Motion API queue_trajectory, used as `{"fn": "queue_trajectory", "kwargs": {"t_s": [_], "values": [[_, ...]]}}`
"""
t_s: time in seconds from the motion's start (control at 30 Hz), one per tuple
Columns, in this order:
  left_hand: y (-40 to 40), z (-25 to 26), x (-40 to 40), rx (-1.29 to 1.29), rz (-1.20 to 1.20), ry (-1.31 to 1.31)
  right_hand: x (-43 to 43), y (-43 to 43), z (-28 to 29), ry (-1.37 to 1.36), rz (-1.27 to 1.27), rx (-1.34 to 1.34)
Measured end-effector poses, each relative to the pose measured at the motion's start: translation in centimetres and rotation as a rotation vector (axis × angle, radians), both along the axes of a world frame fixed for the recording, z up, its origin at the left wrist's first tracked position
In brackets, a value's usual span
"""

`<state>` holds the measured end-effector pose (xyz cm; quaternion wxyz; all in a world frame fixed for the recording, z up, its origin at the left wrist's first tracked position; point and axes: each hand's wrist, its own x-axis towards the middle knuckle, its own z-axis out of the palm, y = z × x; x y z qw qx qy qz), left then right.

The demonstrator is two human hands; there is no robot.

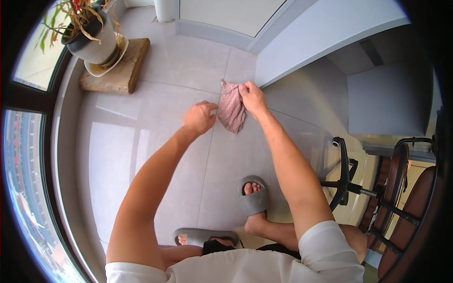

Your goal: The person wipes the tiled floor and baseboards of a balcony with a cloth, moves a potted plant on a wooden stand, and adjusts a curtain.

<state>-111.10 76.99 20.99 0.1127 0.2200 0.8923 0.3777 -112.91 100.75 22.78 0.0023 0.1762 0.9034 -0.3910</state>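
A crumpled cloth (231, 109) with pink and grey stripes hangs from my right hand (253, 97), its upper right corner pinched between thumb and fingers. Close to the cloth's left edge is my left hand (200, 117), its fingers bent and a little apart, with nothing held in them. Grey floor tiles (177, 152) lie beneath both hands. Whether the cloth's lower end touches the floor, I cannot tell.
At the upper left a potted plant (90, 39) stands in a dish on a thick wooden block (138, 67) beside a window. A pale panel (300, 42) is at the upper right. A wheeled office chair (342, 184) stands at the right. My slippered feet are below.
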Motion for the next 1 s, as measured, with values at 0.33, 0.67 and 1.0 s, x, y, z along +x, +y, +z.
{"fn": "queue_trajectory", "kwargs": {"t_s": [0.33,0.67,1.0], "values": [[2.5,-1.5,0.9,0.223,0.332,-0.403,-1.2,-2.9,3.6,-0.134,0.123,-0.771],[-5.0,-2.8,-3.1,0.16,0.367,-0.094,3.0,-6.7,-5.5,0.259,0.163,0.146],[-14.1,-4.2,-1.8,-0.071,0.582,0.324,-2.9,-8.4,-6.3,0.309,-0.039,0.481]]}}
